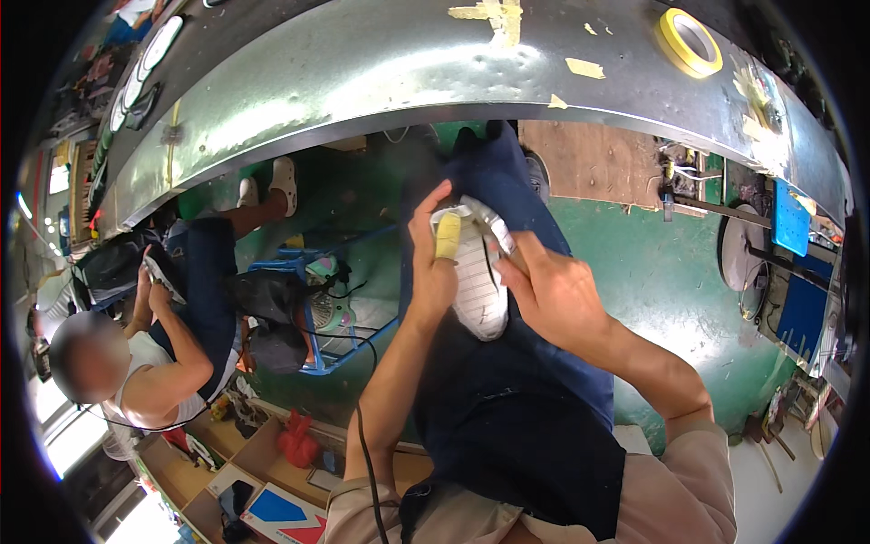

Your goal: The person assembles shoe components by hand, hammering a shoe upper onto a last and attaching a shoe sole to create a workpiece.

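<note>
Long steel workbench (362, 72) arcs across the top of the view, dented, flecked with yellow tape scraps; a roll of yellow tape (689, 41) sits near its right end. Green floor (652, 272) below. To the person's left a co-worker (172, 344) sits bent over another shoe, with a blue wire basket (313, 299) beside them.

Dark blue apron (507, 399) covers the person's lap. On it, sole up, lies a white shoe (478, 281), toe pointing away toward the bench.

Left hand (433, 263) is closed round the shoe's toe end, thumb up, fingers pressing a small yellow pad (448, 234) against the sole's edge. Right hand (557, 295) clasps the shoe's other side, fingers curled under; whether it grips a tool cannot be made out.

Progress, as a judgement: work is in mid-course at the toe. The sole looks mostly clean and white; no clear boundary between treated and untreated parts shows, so the share left is uncertain.
</note>
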The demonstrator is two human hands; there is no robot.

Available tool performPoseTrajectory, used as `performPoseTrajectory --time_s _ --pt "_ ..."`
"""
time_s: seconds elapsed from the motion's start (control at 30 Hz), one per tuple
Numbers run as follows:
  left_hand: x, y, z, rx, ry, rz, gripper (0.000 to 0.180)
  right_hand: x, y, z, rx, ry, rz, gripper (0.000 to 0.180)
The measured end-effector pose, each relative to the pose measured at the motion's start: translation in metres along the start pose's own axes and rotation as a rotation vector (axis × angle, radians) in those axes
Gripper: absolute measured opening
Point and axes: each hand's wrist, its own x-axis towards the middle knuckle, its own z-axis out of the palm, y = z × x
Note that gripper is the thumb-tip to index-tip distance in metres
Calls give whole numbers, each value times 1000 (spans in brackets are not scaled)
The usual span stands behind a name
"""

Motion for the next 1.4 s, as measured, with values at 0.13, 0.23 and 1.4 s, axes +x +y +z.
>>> performPoseTrajectory --time_s 0.13,0.23,1.4 --pt "-13 0 10 0 1 -54 65 23 26 32 -155 55 -10 25" --pt "-21 6 7 -133 68 -26 70 25 32 17 -112 -92 40 27" --pt "-117 -16 -15 -1395 -107 -812 68 -35 -7 44 -314 -652 -135 34"
